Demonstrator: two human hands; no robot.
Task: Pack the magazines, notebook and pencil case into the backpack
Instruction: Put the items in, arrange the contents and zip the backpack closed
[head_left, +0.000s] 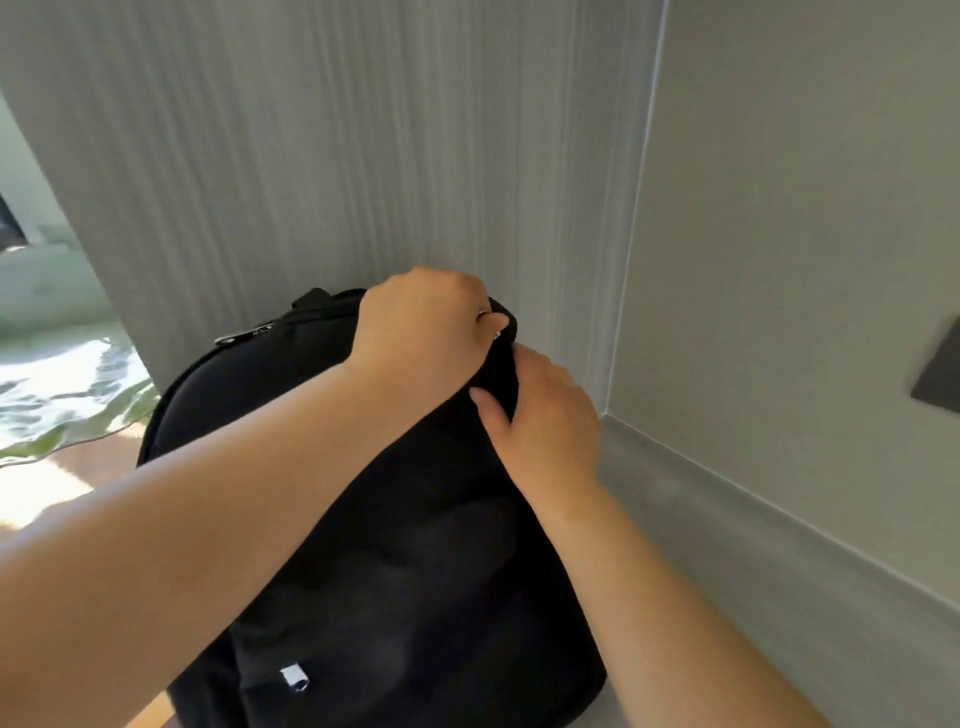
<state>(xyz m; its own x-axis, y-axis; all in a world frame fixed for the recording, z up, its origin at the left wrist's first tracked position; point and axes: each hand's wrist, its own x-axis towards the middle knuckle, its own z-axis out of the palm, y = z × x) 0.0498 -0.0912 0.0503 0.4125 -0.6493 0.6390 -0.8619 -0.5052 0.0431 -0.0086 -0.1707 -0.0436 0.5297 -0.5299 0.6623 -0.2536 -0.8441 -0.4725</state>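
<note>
A black backpack (395, 561) stands upright in front of me, filling the lower middle of the view, close to a wall corner. My left hand (421, 332) reaches across its top and pinches a small metal zipper pull (491, 325) at the top right edge. My right hand (545, 415) grips the fabric of the backpack's upper right side just below that, thumb pressed on the front. A second metal zipper pull (244, 335) lies at the top left of the bag. No magazines, notebook or pencil case are in view.
A ribbed grey wall (311, 156) rises right behind the bag and a plain grey wall (779, 260) meets it on the right. A dark switch plate (940, 374) sits on the right wall. Bright window light falls at the left.
</note>
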